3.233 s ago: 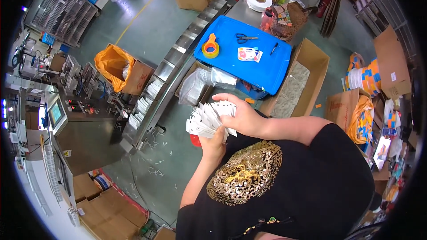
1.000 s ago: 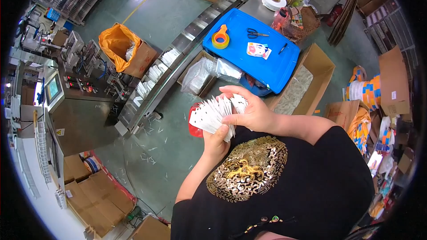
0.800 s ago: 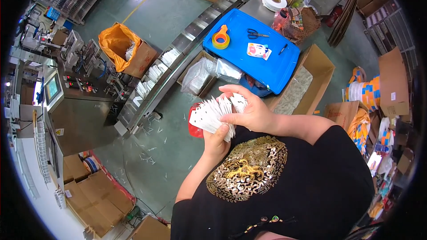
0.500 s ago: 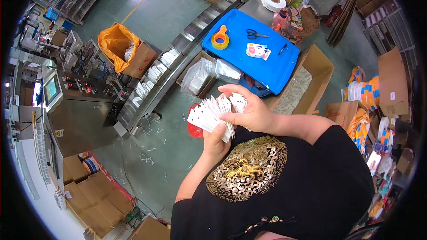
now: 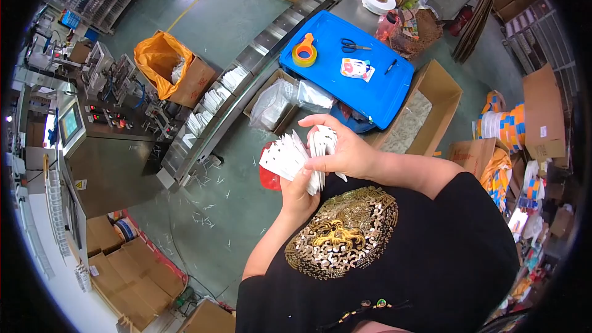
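Note:
A thick, fanned stack of thin white card-like packets [image 5: 285, 155] with small dark marks is in my left hand [image 5: 298, 197], its thumb pressed on the lower end. My right hand [image 5: 346, 151] grips a smaller bunch of white packets [image 5: 322, 142] at the stack's right side, with the thumb across the front. A narrow gap parts the two bunches at the top, while their lower ends still meet near my thumbs. Something red and shiny [image 5: 269, 169] shows behind the stack, partly hidden by it.
More white packets [image 5: 216, 98] lie on the metal conveyor [image 5: 259, 52] ahead-left, beside the machine [image 5: 117, 166]. Ahead, a blue lid-like surface [image 5: 327, 43] carries a tape dispenser [image 5: 304, 52], scissors [image 5: 351, 45] and a small printed packet [image 5: 357, 68]. An open carton [image 5: 448, 95] stands right of it.
The bunch in my right hand has parted further from the stack in my left, and its packets now stand more closely together. Both hands stay in nearly the same place.

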`<move>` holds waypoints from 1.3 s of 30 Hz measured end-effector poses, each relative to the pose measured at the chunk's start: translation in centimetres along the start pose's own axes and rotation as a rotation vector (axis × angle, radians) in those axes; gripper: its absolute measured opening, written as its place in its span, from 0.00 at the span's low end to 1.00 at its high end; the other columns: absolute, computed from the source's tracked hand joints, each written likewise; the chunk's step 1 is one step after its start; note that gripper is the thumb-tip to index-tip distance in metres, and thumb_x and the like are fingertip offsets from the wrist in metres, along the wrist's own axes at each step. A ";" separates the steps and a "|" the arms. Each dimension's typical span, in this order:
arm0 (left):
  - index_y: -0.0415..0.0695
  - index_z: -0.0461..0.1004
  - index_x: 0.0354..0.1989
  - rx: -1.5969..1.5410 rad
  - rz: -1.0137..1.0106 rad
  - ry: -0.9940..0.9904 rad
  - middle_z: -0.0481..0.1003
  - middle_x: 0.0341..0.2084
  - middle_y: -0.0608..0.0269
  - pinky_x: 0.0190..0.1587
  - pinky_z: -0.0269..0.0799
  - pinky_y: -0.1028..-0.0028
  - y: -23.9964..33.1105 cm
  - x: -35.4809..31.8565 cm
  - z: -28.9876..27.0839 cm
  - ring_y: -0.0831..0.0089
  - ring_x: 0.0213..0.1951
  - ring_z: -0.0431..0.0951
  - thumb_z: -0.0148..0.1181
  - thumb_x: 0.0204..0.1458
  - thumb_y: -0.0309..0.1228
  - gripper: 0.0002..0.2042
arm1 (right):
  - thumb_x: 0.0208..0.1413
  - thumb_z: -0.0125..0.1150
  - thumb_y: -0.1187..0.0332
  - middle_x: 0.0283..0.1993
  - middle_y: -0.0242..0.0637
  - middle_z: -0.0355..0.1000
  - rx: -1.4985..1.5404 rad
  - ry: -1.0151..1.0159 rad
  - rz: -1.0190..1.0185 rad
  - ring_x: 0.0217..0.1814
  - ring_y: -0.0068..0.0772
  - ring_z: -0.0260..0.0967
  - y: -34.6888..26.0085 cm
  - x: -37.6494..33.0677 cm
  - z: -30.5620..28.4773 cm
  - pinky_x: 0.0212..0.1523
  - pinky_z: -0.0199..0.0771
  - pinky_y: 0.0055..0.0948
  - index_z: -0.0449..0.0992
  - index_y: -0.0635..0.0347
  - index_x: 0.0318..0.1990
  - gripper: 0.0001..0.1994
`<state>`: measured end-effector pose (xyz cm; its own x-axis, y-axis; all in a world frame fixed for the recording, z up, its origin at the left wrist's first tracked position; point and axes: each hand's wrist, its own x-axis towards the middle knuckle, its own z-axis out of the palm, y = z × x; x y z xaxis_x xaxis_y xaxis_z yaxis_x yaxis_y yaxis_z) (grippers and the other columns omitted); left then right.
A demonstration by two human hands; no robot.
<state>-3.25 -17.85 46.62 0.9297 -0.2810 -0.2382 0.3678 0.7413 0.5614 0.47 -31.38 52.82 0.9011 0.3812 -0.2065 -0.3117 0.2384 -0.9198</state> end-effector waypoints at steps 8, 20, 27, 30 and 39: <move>0.40 0.58 0.49 0.062 0.030 0.058 0.66 0.42 0.60 0.48 0.63 0.67 -0.1 0.1 -0.3 0.68 0.44 0.68 0.60 0.41 0.35 0.27 | 0.42 0.59 0.77 0.32 0.28 0.58 -0.553 0.074 -0.283 0.34 0.16 0.59 1.4 0.4 -0.1 0.33 0.61 0.15 0.58 0.57 0.50 0.25; 0.41 0.65 0.39 0.080 -0.050 -0.030 0.69 0.28 0.64 0.33 0.66 0.74 0.9 0.1 -0.3 0.73 0.31 0.70 0.62 0.38 0.37 0.21 | 0.45 0.57 0.75 0.36 0.30 0.63 -0.195 -0.031 -0.061 0.35 0.16 0.62 -0.4 1.0 -1.7 0.34 0.65 0.18 0.65 0.58 0.46 0.18; 0.41 0.57 0.49 -0.026 -0.102 -0.128 0.67 0.36 0.63 0.32 0.69 0.76 0.3 0.4 -1.2 0.75 0.33 0.70 0.63 0.38 0.33 0.29 | 0.37 0.65 0.75 0.42 0.33 0.60 -0.282 -0.036 -0.003 0.42 0.19 0.61 -0.9 1.0 -0.7 0.43 0.64 0.19 0.60 0.55 0.54 0.32; 0.40 0.55 0.51 -0.042 -0.107 -0.121 0.67 0.37 0.62 0.33 0.69 0.76 0.4 0.5 -0.9 0.74 0.34 0.71 0.63 0.38 0.33 0.31 | 0.39 0.64 0.76 0.43 0.34 0.60 -0.284 -0.055 0.032 0.45 0.21 0.61 -1.1 0.9 -0.9 0.46 0.63 0.21 0.58 0.55 0.56 0.33; 0.40 0.54 0.52 -0.008 -0.101 -0.123 0.65 0.43 0.61 0.43 0.67 0.73 0.9 0.5 -0.5 0.71 0.43 0.68 0.62 0.38 0.30 0.32 | 0.41 0.61 0.77 0.45 0.34 0.62 -0.418 -0.091 -0.053 0.47 0.21 0.61 -0.7 0.9 -1.2 0.47 0.63 0.22 0.58 0.57 0.56 0.30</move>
<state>-2.44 -17.03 46.54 0.8835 -0.4264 -0.1938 0.4597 0.7100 0.5334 1.89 -32.24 52.87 0.8764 0.4602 -0.1423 -0.0997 -0.1157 -0.9883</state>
